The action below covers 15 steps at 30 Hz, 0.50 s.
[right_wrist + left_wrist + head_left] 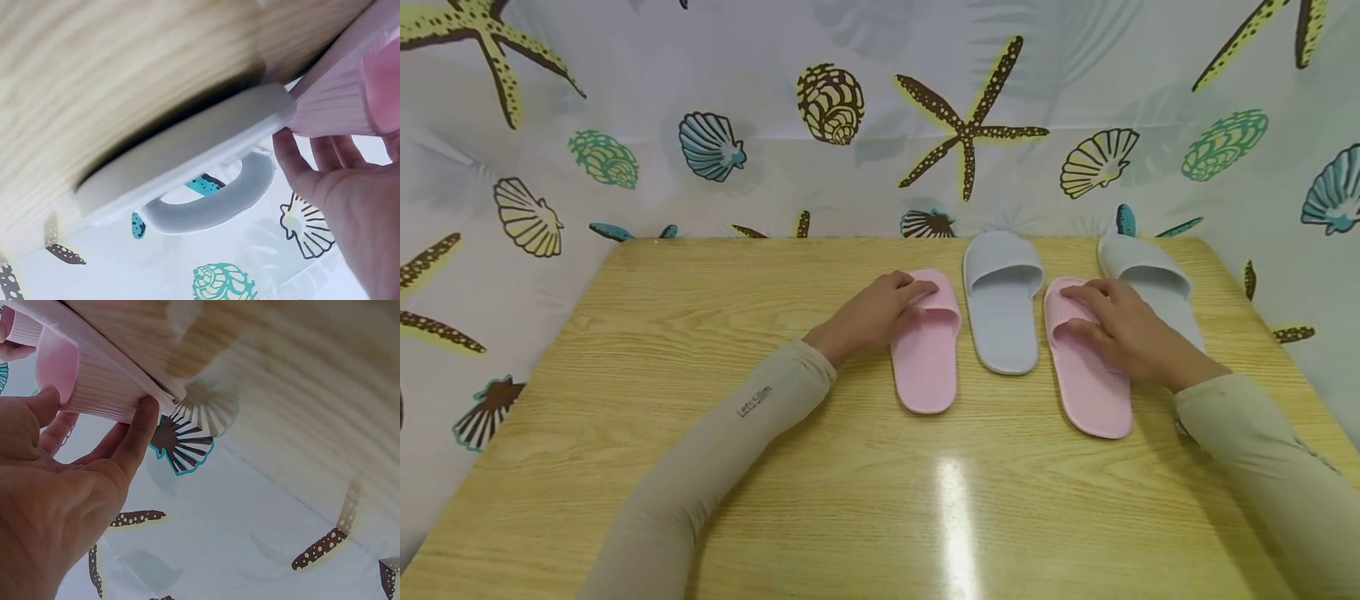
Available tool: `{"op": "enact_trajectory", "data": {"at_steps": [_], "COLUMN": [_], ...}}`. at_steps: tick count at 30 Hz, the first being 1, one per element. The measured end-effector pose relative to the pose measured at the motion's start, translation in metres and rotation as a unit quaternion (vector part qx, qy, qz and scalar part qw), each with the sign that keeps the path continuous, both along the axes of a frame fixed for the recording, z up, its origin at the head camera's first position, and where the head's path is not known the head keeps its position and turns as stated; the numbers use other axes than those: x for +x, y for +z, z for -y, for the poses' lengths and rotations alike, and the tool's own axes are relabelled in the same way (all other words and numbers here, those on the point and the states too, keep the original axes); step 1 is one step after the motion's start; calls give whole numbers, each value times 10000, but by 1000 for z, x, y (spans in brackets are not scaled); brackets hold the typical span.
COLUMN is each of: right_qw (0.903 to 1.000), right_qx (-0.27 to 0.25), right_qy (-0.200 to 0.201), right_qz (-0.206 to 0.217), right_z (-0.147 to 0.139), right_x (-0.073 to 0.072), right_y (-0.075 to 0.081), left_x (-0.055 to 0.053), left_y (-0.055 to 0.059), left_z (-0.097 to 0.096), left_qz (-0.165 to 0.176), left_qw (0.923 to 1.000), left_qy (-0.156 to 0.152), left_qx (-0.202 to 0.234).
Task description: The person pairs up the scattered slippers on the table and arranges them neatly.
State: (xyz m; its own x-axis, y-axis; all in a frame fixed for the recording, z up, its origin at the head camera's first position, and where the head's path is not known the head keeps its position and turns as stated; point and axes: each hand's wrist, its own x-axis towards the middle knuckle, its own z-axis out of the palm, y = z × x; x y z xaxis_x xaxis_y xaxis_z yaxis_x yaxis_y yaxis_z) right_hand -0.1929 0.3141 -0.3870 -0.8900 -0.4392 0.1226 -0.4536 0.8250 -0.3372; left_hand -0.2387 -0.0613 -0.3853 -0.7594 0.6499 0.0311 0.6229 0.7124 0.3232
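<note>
Head view, right of centre: from afar I watch two pink slippers (927, 375), pinched by their straps (942, 293) in both half-curled hands (883, 310), probably because those raised bands give purchase; grey slippers (1006, 329) lie alongside on the worktop (820, 500).

Head camera is worn above and behind both grips, facing forward and down over the table (760, 517) to the curtain (760, 50). Each wrist camera faces forward from close behind its own grip, table uppermost; head and right wrist views share the right hand (1123, 329), its pink slipper (1093, 396) and the grey slipper (1165, 292) beside it.
</note>
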Motion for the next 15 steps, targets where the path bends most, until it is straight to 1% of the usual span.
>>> {"op": "enact_trajectory", "data": {"at_steps": [3, 5, 11, 15], "right_qw": [9995, 9991, 9989, 9985], "right_qx": [-45, -48, -46, -124], "right_qy": [-60, -70, 42, 48], "right_qz": [295, 413, 470, 540], "right_z": [-7, -11, -19, -20], "right_x": [2, 4, 7, 12], "right_y": [1, 0, 0, 2], "left_x": [2, 4, 8, 12], "left_y": [0, 0, 1, 2], "left_z": [1, 2, 9, 12], "left_qz": [33, 46, 65, 146], "left_qw": [10000, 10000, 9999, 9997], "left_qy": [-26, -32, -77, -123], "left_qx": [42, 61, 122, 145]}}
